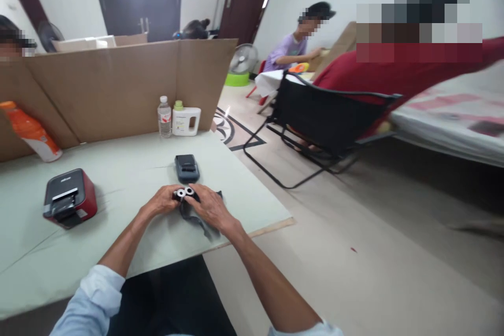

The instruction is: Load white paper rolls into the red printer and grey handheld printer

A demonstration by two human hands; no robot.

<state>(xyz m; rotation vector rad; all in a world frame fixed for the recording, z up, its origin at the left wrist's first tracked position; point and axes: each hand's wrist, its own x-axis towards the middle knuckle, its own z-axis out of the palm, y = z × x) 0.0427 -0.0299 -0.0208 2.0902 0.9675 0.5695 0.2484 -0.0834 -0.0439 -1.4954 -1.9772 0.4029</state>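
Pale green table in a shared room, a black twin-barrelled object in both hands

The head view shows a light-floored room. A person in a purple top (285,55) sits at the back, and a black fabric folding chair (326,115) with a person in a red top (354,76) stands to the right. In front, the pale green table (244,199) is backed by a folded brown cardboard screen (118,89). Near that screen are a tilted orange-and-white plastic bottle (33,131), a clear water bottle (164,118) and, just beside it, a white plastic jug with a green cap (181,123). A red-and-black boxy device (71,197) stands on the left.

The black twin-barrelled object (185,192), with two pale-ringed round ends, is over the table's near right part. The left hand (163,200) and right hand (212,207) have their fingers curled round its two sides, gripping it between them. A dark grey strap (192,217) trails below onto the table. Just beyond the hands lies a dark grey rectangular case-like thing (187,169), apparently untouched.

The handling looks partway along: the object is already taken up, but not set down, and its strap is not gathered. Whether anything on it has been adjusted does not show.
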